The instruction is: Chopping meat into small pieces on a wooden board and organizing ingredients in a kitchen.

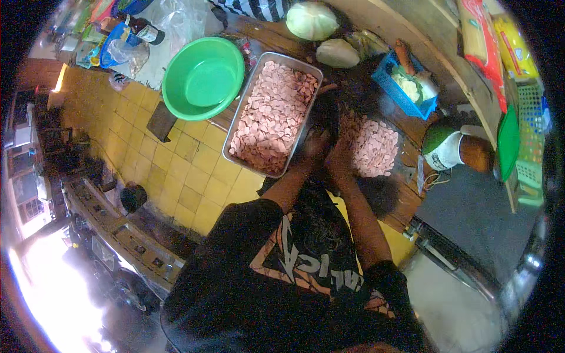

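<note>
My left hand (315,143) is blurred and in shadow, beside the right edge of a metal tray (228,132) filled with thin pink slices (273,110), perhaps sausage. Close to it, my right hand (339,155) is at the left side of a pile of similar pink slices (375,148) on a dark surface. Shadow hides the fingers of both hands, and whether either holds anything cannot be told. A green plastic basin (203,79) with nothing visible in it stands left of the tray.
Cabbages (311,21) lie at the back of the wooden table. A blue plastic basket (399,95) holds cauliflower, and a white container (446,152) stands to its right. Plastic bags (181,24) and a dark bottle (148,31) lie at the upper left. Yellow floor tiles (190,172) show below.
</note>
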Demonstrator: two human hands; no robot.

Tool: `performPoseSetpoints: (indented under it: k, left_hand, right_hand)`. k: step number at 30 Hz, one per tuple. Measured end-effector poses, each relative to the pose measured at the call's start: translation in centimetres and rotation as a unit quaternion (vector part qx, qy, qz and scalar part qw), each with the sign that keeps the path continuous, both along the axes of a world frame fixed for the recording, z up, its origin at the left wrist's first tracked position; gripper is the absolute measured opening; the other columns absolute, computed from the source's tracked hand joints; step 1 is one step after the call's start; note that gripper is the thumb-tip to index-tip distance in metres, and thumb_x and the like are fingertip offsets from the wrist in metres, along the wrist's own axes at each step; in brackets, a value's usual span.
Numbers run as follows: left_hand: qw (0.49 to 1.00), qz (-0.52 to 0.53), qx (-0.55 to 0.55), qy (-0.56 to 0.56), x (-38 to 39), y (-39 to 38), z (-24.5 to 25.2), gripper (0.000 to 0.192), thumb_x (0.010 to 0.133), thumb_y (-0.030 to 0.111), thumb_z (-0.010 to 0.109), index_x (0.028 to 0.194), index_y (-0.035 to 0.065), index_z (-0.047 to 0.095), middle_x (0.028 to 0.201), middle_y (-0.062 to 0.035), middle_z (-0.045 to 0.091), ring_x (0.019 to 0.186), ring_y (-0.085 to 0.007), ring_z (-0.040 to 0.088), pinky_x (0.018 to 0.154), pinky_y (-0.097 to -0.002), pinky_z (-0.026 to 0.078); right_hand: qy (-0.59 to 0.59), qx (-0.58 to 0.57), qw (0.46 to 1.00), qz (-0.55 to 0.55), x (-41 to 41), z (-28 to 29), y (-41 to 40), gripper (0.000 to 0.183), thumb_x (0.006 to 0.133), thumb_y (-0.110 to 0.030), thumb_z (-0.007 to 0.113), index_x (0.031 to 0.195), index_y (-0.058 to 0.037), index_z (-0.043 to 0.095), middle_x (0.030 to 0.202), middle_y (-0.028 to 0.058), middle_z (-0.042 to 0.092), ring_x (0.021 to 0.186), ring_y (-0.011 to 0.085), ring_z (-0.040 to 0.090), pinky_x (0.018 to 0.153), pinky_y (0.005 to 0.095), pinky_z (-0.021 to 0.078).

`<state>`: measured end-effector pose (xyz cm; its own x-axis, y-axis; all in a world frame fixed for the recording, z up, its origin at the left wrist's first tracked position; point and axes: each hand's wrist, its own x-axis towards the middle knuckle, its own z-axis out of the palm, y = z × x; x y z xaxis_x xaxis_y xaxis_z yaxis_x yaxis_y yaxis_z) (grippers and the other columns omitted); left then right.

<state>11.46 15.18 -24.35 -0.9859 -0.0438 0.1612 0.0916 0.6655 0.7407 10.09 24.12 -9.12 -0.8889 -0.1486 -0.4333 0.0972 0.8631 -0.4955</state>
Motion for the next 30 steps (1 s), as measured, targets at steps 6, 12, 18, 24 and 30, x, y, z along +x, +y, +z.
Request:
performPoseSetpoints:
  k: [6, 12, 18, 24, 30]
  left_hand:
    - [0.881, 0.074, 0.385, -0.264, -0.8, -1.1, 3.3, 0.038, 0.091, 0.035, 0.053, 0.115, 0.0053, 0.057, 0.097, -0.0193, 0.062, 0.084, -0.0336, 0.061, 0.073, -0.0435, 0.048]
    - [0.903, 0.126, 0.283, -0.299, -2.0, -0.8, 0.7, 0.047, 0.092, 0.044, 0.049, 0.113, 0.0021, 0.057, 0.095, -0.0193, 0.062, 0.082, -0.0326, 0.059, 0.076, -0.0415, 0.046]
    - [0.994, 0.028, 0.086, 0.065, -0.5, -1.5, 6.3, 0.04, 0.093, 0.037, 0.049, 0.1, -0.0003, 0.061, 0.094, -0.0209, 0.058, 0.088, -0.0368, 0.055, 0.079, -0.0453, 0.043]
    - [0.927, 0.048, 0.312, -0.2, -0.9, 0.5, 2.4, 0.028, 0.09, 0.025, 0.053, 0.109, 0.0051, 0.058, 0.101, -0.0216, 0.058, 0.092, -0.0414, 0.054, 0.083, -0.0495, 0.043]
    - [0.996, 0.009, -0.04, 0.079, 0.7, -0.9, -4.4, 0.035, 0.084, 0.015, 0.058, 0.117, 0.0049, 0.053, 0.105, -0.0238, 0.057, 0.096, -0.0429, 0.054, 0.086, -0.052, 0.043]
  right_hand:
    - [0.096, 0.026, 0.995, 0.03, 2.3, -5.3, 3.0, 0.055, 0.087, -0.014, 0.047, 0.134, 0.0097, 0.03, 0.126, 0.0372, 0.043, 0.109, 0.0506, 0.049, 0.094, 0.0533, 0.0408]
    - [0.202, 0.067, 0.971, 0.105, 1.4, -7.0, 1.6, 0.058, 0.089, -0.013, 0.044, 0.136, 0.0133, 0.025, 0.136, 0.0365, 0.033, 0.123, 0.052, 0.037, 0.106, 0.0512, 0.0307]
    - [-0.044, -0.005, 0.999, -0.023, 1.6, -0.7, 1.0, 0.064, 0.087, -0.011, 0.045, 0.14, 0.0125, 0.017, 0.141, 0.0369, 0.025, 0.132, 0.049, 0.026, 0.111, 0.0494, 0.0232]
    - [0.334, 0.101, 0.932, 0.096, 2.4, -4.9, 1.4, 0.066, 0.088, -0.013, 0.046, 0.143, 0.0075, 0.016, 0.143, 0.0345, 0.026, 0.129, 0.0469, 0.034, 0.107, 0.0496, 0.0304]
    - [-0.005, -0.055, 0.997, -0.055, 1.8, -4.2, 2.8, 0.063, 0.087, -0.012, 0.045, 0.139, 0.0131, 0.02, 0.143, 0.033, 0.027, 0.132, 0.0459, 0.029, 0.113, 0.0505, 0.0169]
